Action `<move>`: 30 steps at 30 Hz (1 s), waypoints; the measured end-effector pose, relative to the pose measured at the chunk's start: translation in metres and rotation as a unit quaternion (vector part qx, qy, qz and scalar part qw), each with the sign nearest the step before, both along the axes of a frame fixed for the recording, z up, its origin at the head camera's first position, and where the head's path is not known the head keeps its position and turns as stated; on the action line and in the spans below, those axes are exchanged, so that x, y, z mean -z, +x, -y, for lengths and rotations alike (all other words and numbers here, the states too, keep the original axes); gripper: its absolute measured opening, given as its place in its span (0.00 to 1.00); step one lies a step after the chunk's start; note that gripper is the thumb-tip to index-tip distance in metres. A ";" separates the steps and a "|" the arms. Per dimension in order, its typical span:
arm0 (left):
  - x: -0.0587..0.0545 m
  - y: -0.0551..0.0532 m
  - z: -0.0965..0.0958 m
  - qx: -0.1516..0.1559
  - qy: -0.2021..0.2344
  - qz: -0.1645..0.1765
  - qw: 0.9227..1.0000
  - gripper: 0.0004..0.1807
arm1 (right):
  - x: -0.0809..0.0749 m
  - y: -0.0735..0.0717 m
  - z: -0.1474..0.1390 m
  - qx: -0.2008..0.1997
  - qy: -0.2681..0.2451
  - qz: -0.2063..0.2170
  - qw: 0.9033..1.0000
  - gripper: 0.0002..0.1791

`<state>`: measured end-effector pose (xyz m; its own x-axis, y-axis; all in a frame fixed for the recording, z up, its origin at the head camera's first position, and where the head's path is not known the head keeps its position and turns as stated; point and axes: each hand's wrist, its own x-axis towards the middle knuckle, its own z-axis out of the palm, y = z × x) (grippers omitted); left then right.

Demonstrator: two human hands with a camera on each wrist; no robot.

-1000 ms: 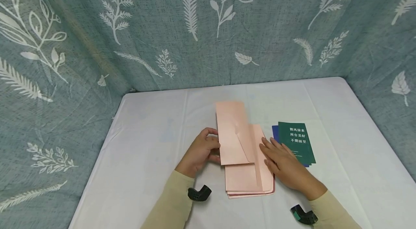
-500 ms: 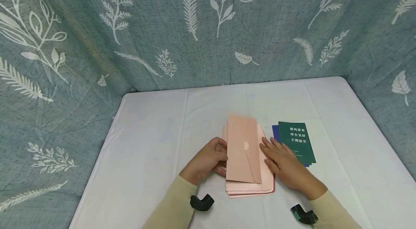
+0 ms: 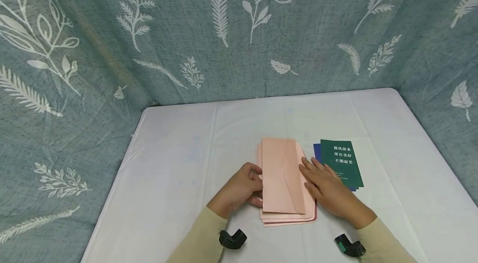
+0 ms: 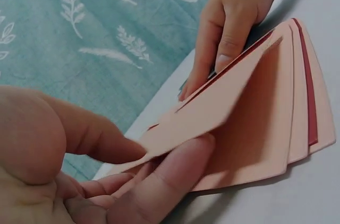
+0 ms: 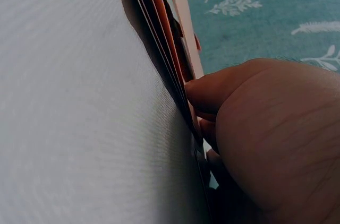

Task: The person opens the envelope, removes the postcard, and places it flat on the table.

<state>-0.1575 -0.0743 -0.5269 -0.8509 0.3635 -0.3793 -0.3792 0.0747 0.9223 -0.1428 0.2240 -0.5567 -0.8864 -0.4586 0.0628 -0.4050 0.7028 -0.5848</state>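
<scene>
A pale pink envelope with its flap seam facing up lies over a stack of similar pink envelopes. My left hand pinches its left edge between thumb and fingers. The left wrist view shows that top envelope tilted up, with a gap under it, and a dark red edge lower in the stack. Flat over the stack's right side rests my right hand, fingers straight, fingertips beside the top envelope. In the right wrist view the right thumb lies along the layered stack edges.
A green card with white printed characters lies to the right, over a blue card, partly behind the right hand. All this is on a white-covered table, with a leaf-patterned curtain at the back and sides.
The left hand has brought the top envelope down and slightly right, so it now lines up more closely over the stack. The right hand has stayed in place.
</scene>
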 end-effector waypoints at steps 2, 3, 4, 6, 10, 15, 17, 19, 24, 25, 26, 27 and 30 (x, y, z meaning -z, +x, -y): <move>-0.003 0.001 0.002 0.005 -0.013 0.003 1.000 0.28 | 0.001 0.000 0.000 0.000 -0.001 -0.001 1.000 0.30; -0.005 0.002 0.003 0.008 -0.024 0.004 1.000 0.28 | 0.001 0.000 0.000 0.001 -0.001 -0.002 1.000 0.30; -0.007 0.002 0.004 0.012 -0.038 0.002 0.999 0.29 | 0.001 0.000 0.000 0.002 -0.001 -0.002 1.000 0.30; -0.010 0.002 0.006 0.020 -0.075 -0.007 0.997 0.28 | 0.002 0.000 0.000 0.003 -0.001 -0.006 1.000 0.30; -0.014 -0.001 0.011 0.040 -0.151 -0.064 0.986 0.24 | 0.002 0.000 0.000 0.006 0.000 -0.005 1.000 0.30; -0.014 -0.005 0.014 0.055 -0.209 -0.192 0.957 0.21 | 0.002 0.000 0.000 0.006 0.003 0.003 1.000 0.30; -0.014 -0.005 0.013 0.063 -0.224 -0.244 0.941 0.24 | 0.002 0.000 0.000 0.007 0.003 0.002 1.000 0.30; -0.014 -0.004 0.011 0.076 -0.239 -0.287 0.925 0.27 | 0.003 0.000 0.000 0.009 0.004 0.002 1.000 0.30; -0.009 -0.004 0.008 0.139 -0.280 -0.380 0.871 0.33 | 0.004 0.000 0.000 0.009 0.006 0.000 1.000 0.30; -0.007 -0.004 0.007 0.154 -0.290 -0.397 0.857 0.34 | 0.004 0.000 0.000 0.009 0.006 -0.001 1.000 0.30; -0.006 -0.004 0.007 0.169 -0.301 -0.413 0.843 0.34 | 0.004 0.000 0.000 0.009 0.005 -0.001 1.000 0.30; -0.003 -0.004 0.007 0.182 -0.309 -0.425 0.831 0.35 | 0.003 0.000 0.000 0.008 0.005 -0.002 1.000 0.30; 0.002 -0.003 0.007 0.219 -0.328 -0.442 0.806 0.39 | 0.002 0.000 0.000 0.006 0.002 -0.009 1.000 0.30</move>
<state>-0.1602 -0.0810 -0.5292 -0.7386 0.6703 0.0715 0.5992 0.6041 0.5254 -0.1424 0.2243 -0.5588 -0.8903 -0.4487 0.0774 -0.4075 0.7095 -0.5749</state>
